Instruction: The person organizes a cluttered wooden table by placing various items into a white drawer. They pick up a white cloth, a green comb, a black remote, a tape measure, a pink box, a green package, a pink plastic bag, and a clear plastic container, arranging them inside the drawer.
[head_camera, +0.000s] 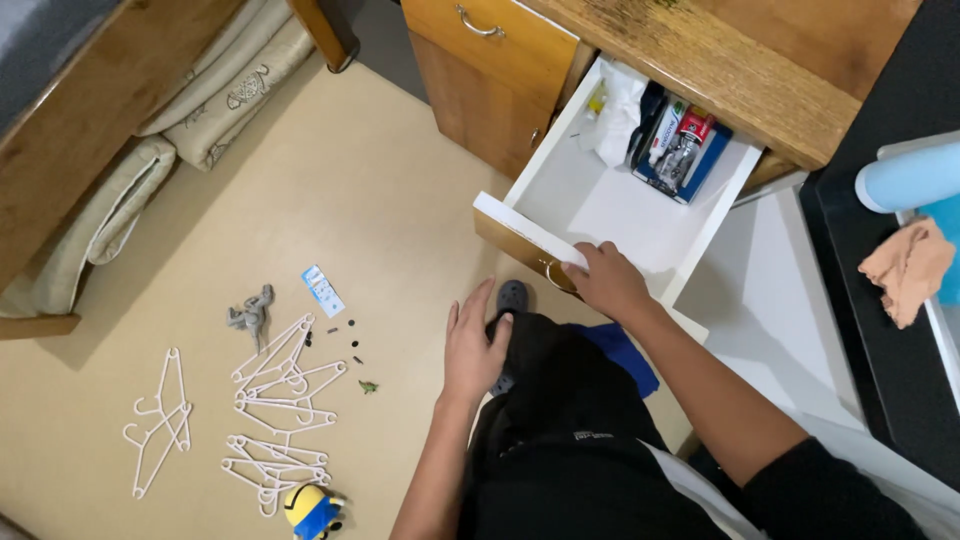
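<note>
The right hand (607, 280) grips the open drawer (610, 205) front, while the left hand (472, 345) rests flat on the knee (545, 360) for support.

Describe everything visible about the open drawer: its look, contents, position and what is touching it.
The drawer is pulled well out of a brown wooden cabinet. Its inside is white; the front panel is wood with a brass ring handle. The near part is bare; at the back lie crumpled white cloth or paper and tubes in a blue tray. The right hand grips its front edge by the handle.
</note>
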